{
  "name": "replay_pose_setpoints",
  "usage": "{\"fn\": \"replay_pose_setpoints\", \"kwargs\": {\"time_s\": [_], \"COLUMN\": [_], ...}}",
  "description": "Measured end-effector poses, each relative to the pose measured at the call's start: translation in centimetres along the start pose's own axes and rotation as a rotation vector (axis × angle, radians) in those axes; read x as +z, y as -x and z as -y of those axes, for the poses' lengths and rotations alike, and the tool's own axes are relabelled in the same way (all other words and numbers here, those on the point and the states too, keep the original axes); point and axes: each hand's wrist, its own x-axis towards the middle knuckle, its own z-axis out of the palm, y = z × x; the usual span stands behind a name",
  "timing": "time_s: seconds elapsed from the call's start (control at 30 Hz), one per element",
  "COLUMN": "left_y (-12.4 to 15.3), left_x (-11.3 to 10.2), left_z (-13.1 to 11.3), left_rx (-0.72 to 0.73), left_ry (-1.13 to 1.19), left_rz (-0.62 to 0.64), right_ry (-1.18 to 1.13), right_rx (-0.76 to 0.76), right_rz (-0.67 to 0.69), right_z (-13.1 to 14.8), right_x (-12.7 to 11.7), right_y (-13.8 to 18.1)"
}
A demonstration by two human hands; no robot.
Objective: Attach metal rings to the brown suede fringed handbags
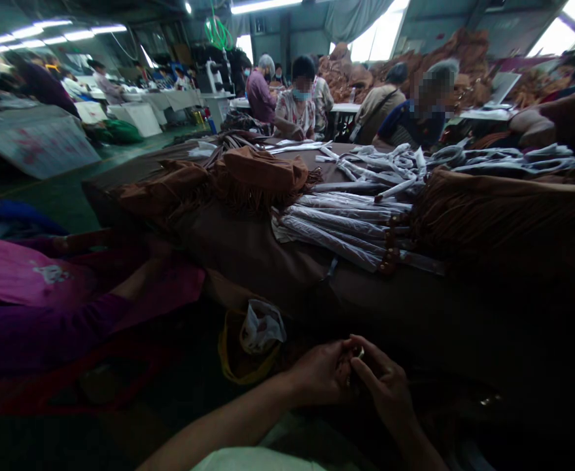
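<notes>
Low in the head view, my two hands meet in front of my lap. My right hand (pixel 388 383) pinches a small shiny metal piece (pixel 360 352) between thumb and fingers. Beside it, my left hand (pixel 316 371) is closed, its fingers curled around something small and dark with glints of metal. Shadow hides what exactly lies in that hand. Just left of my hands stands a yellow-rimmed container (pixel 224 356) with a white plastic bag (pixel 262 327) in it.
Ahead is a dark-covered table (pixel 248 252). On it lie white-wrapped straps (pixel 336 226), a fringed brown suede piece (pixel 262 171) and more brown fringe (pixel 503 209) at right. A co-worker's purple sleeve (pixel 71 327) is close at left. Several people sit beyond the table.
</notes>
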Motion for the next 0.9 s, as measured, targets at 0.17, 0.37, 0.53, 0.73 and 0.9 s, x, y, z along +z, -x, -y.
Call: {"fn": "replay_pose_setpoints", "kwargs": {"time_s": [0.17, 0.37, 0.53, 0.73, 0.9], "left_y": [0.1, -0.02, 0.01, 0.27, 0.26], "left_x": [0.12, 0.29, 0.15, 0.37, 0.65], "left_z": [0.37, 0.1, -0.22, 0.01, 0.05], "left_rx": [-0.009, -0.042, -0.008, -0.05, -0.022], "left_ry": [-0.062, -0.036, 0.016, -0.03, -0.037], "left_rz": [-0.012, -0.031, -0.015, -0.012, -0.01], "right_ry": [-0.066, -0.006, 0.031, -0.164, -0.263], "right_rx": [0.038, 0.032, 0.011, 0.093, 0.203], "right_rz": [0.024, 0.042, 0.044, 0.018, 0.044], "right_z": [0.07, 0.55, 0.76, 0.46, 0.05], "right_x": [0.44, 0.76, 0.6, 0.53, 0.32], "right_y": [0.06, -0.3, -0.26, 0.1, -0.17]}}
